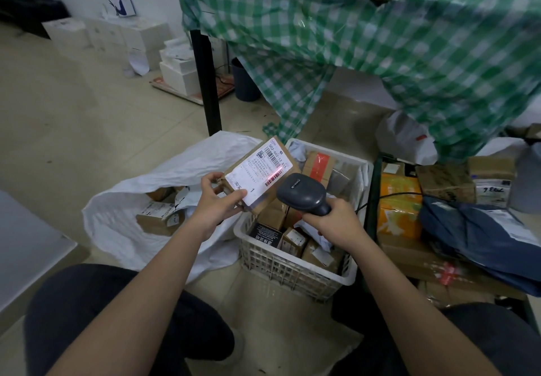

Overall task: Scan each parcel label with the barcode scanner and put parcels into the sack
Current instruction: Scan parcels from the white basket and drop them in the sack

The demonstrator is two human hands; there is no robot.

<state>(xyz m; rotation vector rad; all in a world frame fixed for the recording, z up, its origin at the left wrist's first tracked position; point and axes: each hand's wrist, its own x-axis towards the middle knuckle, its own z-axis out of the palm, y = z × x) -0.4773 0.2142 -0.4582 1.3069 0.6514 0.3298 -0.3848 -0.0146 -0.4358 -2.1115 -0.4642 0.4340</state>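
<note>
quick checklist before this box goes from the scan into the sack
1. Left hand grips the cardboard parcel firmly: ok.
2. Scanner, held in the right hand, throws its red light on a barcode of the label: ok.
3. Scan registered: cannot tell.
4. White sack mouth open to the left: ok.
5. Room in the sack beside the parcels already inside: ok.
6. Path from the white basket to the sack free: ok.

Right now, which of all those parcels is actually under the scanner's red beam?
The brown box the left hand holds up above the white basket. Red light crosses its label's lower barcode; the right hand aims the scanner at it.
</note>
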